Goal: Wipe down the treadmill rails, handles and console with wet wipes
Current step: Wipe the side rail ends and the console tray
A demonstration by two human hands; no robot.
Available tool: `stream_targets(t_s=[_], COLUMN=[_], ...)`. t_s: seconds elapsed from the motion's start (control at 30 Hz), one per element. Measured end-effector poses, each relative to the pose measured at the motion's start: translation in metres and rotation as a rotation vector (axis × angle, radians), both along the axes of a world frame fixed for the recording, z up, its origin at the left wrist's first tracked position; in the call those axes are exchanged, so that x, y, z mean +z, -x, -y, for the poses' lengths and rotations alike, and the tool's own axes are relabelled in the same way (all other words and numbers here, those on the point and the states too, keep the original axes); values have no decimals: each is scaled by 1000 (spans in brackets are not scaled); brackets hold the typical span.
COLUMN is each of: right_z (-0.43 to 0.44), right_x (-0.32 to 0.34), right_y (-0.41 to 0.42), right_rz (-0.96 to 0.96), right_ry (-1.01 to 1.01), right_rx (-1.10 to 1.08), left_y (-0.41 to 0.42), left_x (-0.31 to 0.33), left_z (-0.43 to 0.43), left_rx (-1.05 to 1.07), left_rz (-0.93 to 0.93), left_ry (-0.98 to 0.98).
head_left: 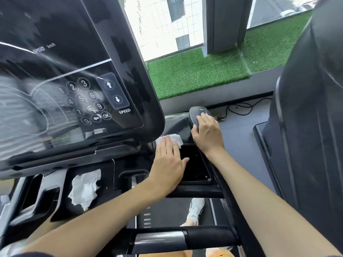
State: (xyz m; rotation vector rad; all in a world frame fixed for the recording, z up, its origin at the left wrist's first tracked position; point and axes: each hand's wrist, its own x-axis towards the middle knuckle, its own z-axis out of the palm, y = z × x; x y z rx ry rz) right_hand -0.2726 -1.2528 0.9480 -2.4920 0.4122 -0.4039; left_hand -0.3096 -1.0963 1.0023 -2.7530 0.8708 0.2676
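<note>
Left hand (168, 160) lies flat, fingers straight and together, palm down on a white wipe (176, 138). The wipe is pressed against the black ledge just below the console's (65, 52) lower right corner, and its far edge shows past the fingertips. The thumb sticks out over a dark square recess (194, 164) just beside it.

Right hand (207, 133) is curled round the stubby black handle (199, 111) to the right of the console, thumb on the near side and fingers wrapped over the top. The two hands are near each other but apart.

Console is tilted and glossy, with streaks across the glass. The keypad (83, 101) and SPEED arrows can be read.

A second wipe, crumpled (85, 188), sits on the tray under the screen, well left of the working hand.

Crossbar (185, 236) runs across the bottom of the view — part silver, part black grip. Below the arms is the belt (167, 212), with a pale shoe (195, 210) on it.

Beyond the machine are green turf (194, 75) at a window and a black cable (241, 106) on the grey floor. Another dark machine (306, 108) stands at the right edge.
</note>
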Motion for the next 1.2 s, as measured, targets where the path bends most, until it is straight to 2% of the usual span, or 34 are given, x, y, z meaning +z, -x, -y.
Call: stream_targets(t_s=[0.07,0.13,0.17,0.23,0.3,0.43,0.6,0.67,0.77,0.87,0.97,1.13,1.2], right_z=[0,0,0,0,0,0,0,0,-1,-1,0,1,2], right_x=[1,0,0,-1,-2,-3,-2,-4,-4,-4,-4,-5,-3], right_y=[0,1,1,2,3,0,1,0,-2,-3,-5,-4,-4], right_rz=[3,1,-2,-6,-5,14,51,55,63,89,113,98,96], right_ry=[5,11,14,15,13,11,39,47,33,46,43,-6,-7], right_rx=[0,-2,1,10,14,-4,-8,-5,-15,-23,-16,-18,-20], left_y=[-14,-39,-52,-64,-53,-22,-61,-76,-73,-48,-60,-120,-129], left_x=[0,14,25,32,19,4,22,28,15,-9,-5,-21,-29], left_z=[4,21,32,38,30,6,44,64,60,28,25,74,83], left_rx=[32,115,142,88,112,17,69,176,205,13,-77,151,182], left_rz=[-45,3,-73,-103,-31,-104,75,51,80,-50,4,-87,-132], left_ry=[-12,53,31,-6,-1,-12,-50,-123,-70,126,186,186,177])
